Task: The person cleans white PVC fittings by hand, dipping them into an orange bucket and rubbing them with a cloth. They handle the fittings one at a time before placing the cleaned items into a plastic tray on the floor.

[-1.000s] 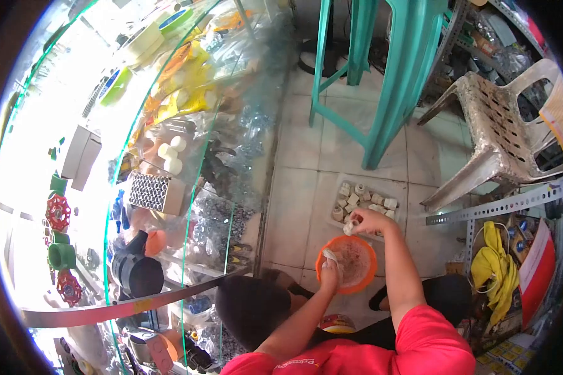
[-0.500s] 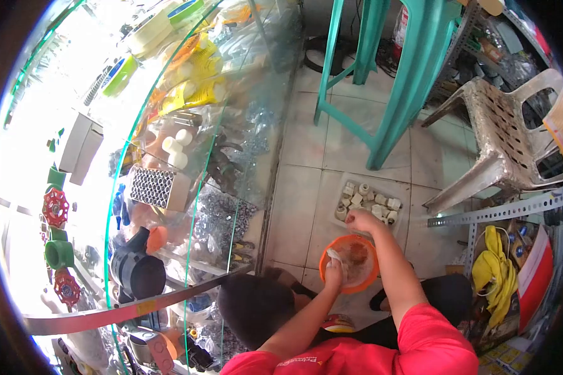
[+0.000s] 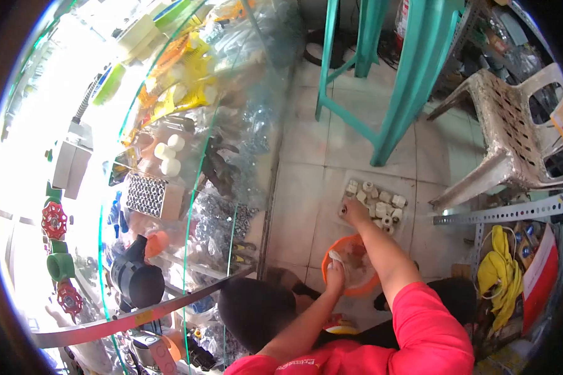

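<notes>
On the tiled floor stands a clear tray (image 3: 404,187) with several white fittings (image 3: 381,209) in it. My right hand (image 3: 355,212) is at the tray's left front corner, its fingers closed around something small that I cannot make out. Nearer to me is an orange bucket (image 3: 365,288) with cloudy liquid inside. My left hand (image 3: 335,275) is over the bucket's left side, closed on a whitish cloth (image 3: 335,256). My right forearm passes over the bucket's right rim.
A glass display case (image 3: 197,187) full of goods runs along the left. Beyond the tray stand the legs of a green stool (image 3: 394,100). A worn plastic chair (image 3: 513,125) and a perforated metal shelf bar (image 3: 507,209) are at the right, near a yellow cloth (image 3: 497,275).
My right hand has moved left and slightly down, from the tray's front edge to its left corner. My left hand stays at the bucket with the cloth. The view has shifted slightly.
</notes>
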